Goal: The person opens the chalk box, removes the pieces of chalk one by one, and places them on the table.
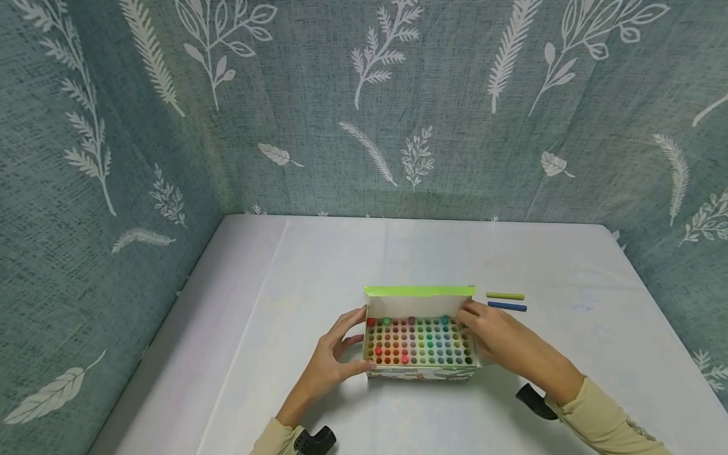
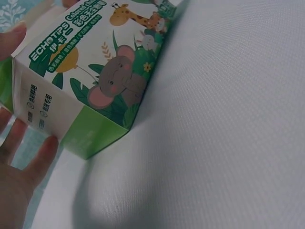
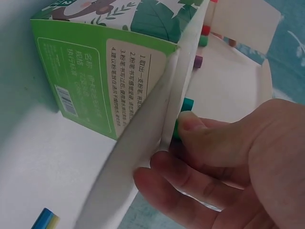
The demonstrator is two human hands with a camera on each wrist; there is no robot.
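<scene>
An open chalk box with animals printed on its front stands on the table, its holes facing up. Several coloured chalk sticks poke out of it, among them a red chalk stick and a teal one. At the box's left end, my left hand steadies it, thumb by the front corner and fingers along the end panel. My right hand is at the back right corner. Thumb and forefinger there pinch a green chalk stick in its hole; the other fingers sit beside the raised side flap.
To the right of the box lie a yellow-green chalk stick and a blue chalk stick. The lid stands up behind the holes. A leaf-patterned cloth hangs round the white table.
</scene>
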